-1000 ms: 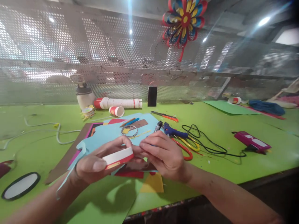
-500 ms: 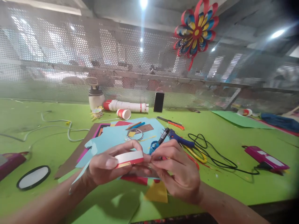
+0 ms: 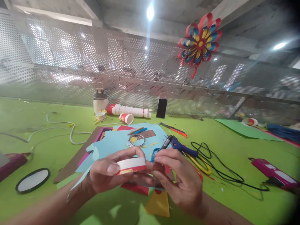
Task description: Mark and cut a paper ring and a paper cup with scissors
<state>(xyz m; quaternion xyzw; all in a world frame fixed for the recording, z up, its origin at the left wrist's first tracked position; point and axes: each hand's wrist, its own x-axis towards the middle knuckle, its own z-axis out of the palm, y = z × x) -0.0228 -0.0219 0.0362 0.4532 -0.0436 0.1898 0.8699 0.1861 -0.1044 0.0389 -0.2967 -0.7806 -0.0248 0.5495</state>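
My left hand (image 3: pixel 110 173) grips a white and red ring-shaped band (image 3: pixel 131 165), like a cut paper cup rim, between thumb and fingers. My right hand (image 3: pixel 180 181) pinches the right end of that same band with its fingertips. Both hands hover just above a pile of coloured paper sheets (image 3: pixel 122 139), light blue on top, on the green table (image 3: pixel 47 147). A yellow paper scrap (image 3: pixel 158 204) lies under my right wrist.
A blue glue gun (image 3: pixel 181 147) with black cable (image 3: pixel 217 165), scissors with yellow handles (image 3: pixel 201 164), a metal ring (image 3: pixel 136 140), paper cups (image 3: pixel 127 111), a white jar (image 3: pixel 100 98), a dark phone (image 3: pixel 161 108), pink cases (image 3: pixel 273 172), an oval mirror (image 3: pixel 32 180) and a paper flower (image 3: pixel 199 42) on the mesh wall.
The view tilted up and shifted left, so everything sits lower and further right. My hands stay together on the band, with my right fingers shifting slightly along its end.
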